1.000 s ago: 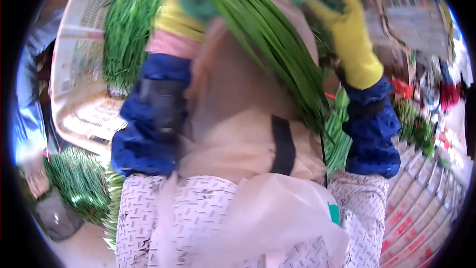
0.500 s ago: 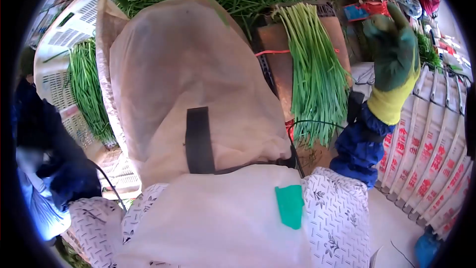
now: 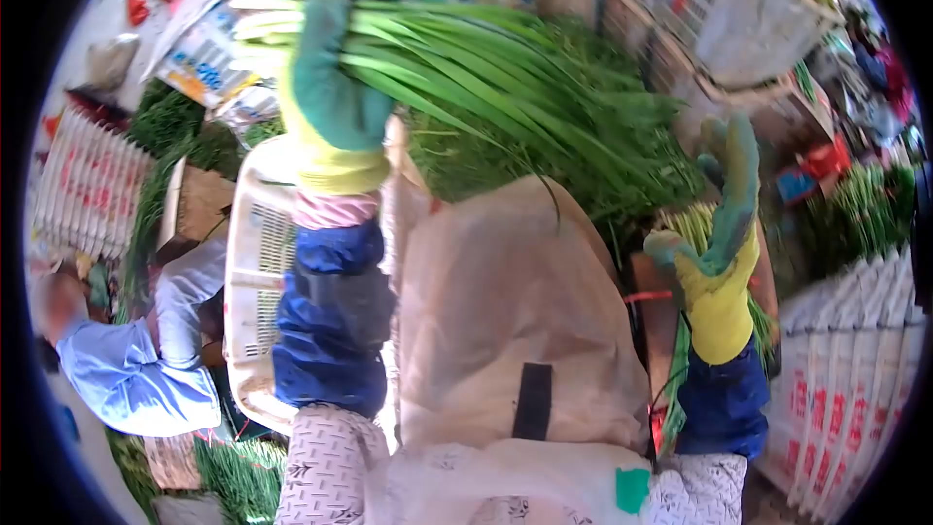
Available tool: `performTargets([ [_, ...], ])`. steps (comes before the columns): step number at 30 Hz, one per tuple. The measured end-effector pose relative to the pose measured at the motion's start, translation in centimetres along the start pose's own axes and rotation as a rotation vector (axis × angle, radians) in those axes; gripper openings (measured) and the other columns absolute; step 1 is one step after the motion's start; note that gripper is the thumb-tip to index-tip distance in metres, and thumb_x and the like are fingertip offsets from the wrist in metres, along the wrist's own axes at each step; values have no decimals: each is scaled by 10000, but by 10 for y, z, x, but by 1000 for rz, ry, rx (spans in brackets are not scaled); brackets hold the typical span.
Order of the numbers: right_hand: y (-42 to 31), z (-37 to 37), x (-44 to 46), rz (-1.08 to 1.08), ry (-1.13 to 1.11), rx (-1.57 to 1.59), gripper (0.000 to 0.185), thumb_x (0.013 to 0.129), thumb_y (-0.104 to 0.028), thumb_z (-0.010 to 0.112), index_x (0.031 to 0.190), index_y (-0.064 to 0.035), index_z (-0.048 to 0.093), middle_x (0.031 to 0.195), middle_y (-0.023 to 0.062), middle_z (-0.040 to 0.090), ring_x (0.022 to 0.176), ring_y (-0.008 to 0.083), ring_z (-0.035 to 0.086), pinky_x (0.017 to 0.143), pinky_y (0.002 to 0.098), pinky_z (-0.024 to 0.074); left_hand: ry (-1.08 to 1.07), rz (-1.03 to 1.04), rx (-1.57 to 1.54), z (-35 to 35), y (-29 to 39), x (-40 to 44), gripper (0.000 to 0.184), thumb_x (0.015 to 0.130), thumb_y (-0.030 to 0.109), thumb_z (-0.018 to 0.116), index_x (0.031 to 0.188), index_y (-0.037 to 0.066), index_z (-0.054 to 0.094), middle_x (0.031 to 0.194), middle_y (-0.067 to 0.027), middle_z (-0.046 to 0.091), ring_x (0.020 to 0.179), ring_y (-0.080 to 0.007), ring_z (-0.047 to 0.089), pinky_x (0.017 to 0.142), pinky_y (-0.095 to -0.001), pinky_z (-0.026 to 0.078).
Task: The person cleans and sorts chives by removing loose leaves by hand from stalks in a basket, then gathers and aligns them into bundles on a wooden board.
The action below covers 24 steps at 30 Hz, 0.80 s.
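My left hand (image 3: pixel 342 87), in a green and yellow glove, is closed around a bunch of chives (image 3: pixel 466 49) near its pale stem ends. The green leaves stretch rightward over a heap of loose chives (image 3: pixel 622 156). My right hand (image 3: pixel 721 224), gloved alike, has thumb and fingers spread and holds nothing. It is above a second chive bundle (image 3: pixel 692 221) on a brown board (image 3: pixel 653 282), partly hiding it. A red tie (image 3: pixel 646 297) lies across the board. Beige cloth (image 3: pixel 505 272) with a black strip covers the area between my arms.
A white plastic basket (image 3: pixel 258 282) stands beside my left arm. At far left sits a person in a blue jacket (image 3: pixel 136 369). Stacked white crates with red print (image 3: pixel 846 389) are at right; another chive pile (image 3: pixel 865 219) lies behind them. A box (image 3: pixel 743 29) stands at back right.
The view has swung left and up. My left hand has come into clear view, holding chives over the heap. My right hand's fingers have spread, and it now covers much of the bundle on the board.
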State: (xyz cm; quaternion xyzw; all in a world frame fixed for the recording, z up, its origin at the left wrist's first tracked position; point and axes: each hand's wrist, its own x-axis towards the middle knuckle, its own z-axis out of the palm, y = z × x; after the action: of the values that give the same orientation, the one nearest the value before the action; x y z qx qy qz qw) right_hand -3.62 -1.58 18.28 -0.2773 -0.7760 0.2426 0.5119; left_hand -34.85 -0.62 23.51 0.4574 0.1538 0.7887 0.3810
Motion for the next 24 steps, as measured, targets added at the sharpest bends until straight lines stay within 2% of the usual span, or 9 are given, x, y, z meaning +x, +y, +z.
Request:
performTargets([
  [1,-1,8,9,-1,-25,0,1013,699,-287,822,1460,29,233,1452,220,367,1317,327,401,1072,415,339,-22,0,53,-10,2,2,320,976,256,503,1269,130,481,1178,-153,608,1199,-425,493,1030,-635,355],
  [6,-8,51,40,-284,-38,-157,988,754,-388,774,1472,9,222,1473,201,345,1364,299,344,1106,415,268,-83,111,12,-19,16,-7,287,988,216,473,1233,68,488,1094,-158,638,1213,-409,485,1054,-622,340],
  [9,-7,61,43,-229,85,68,911,776,-287,764,1467,2,245,1479,198,339,1365,293,345,1109,417,263,-95,304,75,-10,39,-22,297,1000,201,442,1252,44,459,1075,-172,643,1070,-353,606,929,-501,522],
  [10,-8,64,44,-203,55,38,874,771,-243,754,1453,12,270,1469,199,353,1348,293,365,1096,416,279,27,335,417,-12,42,-26,291,989,230,472,1205,46,537,1051,-165,653,984,-289,650,854,-415,563],
  [11,-9,67,45,-177,25,7,839,765,-198,744,1439,22,296,1458,200,367,1331,293,385,1083,414,296,133,162,856,-23,36,-27,236,949,182,551,1112,28,625,997,-137,673,877,-206,675,771,-298,558],
  [13,-12,73,46,-67,15,139,830,716,-115,765,1406,60,338,1435,225,389,1297,318,427,1071,436,323,15,73,738,-8,18,-32,191,893,109,629,1051,8,664,922,-97,690,797,-143,665,688,-240,526],
  [17,-2,59,46,-76,178,314,954,698,-163,803,1456,16,253,1447,192,380,1312,288,398,1077,411,293,79,196,595,-17,-14,-21,281,948,153,566,1154,-36,540,905,-123,683,790,-164,648,678,-261,532],
  [19,2,56,45,-127,160,-69,965,741,-273,792,1476,-16,221,1448,172,379,1312,265,386,1064,419,332,105,258,597,-17,-17,-15,294,963,160,547,1183,-33,524,922,-131,681,800,-192,657,673,-275,545],
  [24,26,115,31,-236,44,-389,1198,567,-393,886,1437,40,185,1431,296,310,1311,421,343,1079,506,289,180,217,582,10,-32,-25,332,1005,160,444,1258,-55,439,934,-101,641,954,-235,633,843,-349,519],
])
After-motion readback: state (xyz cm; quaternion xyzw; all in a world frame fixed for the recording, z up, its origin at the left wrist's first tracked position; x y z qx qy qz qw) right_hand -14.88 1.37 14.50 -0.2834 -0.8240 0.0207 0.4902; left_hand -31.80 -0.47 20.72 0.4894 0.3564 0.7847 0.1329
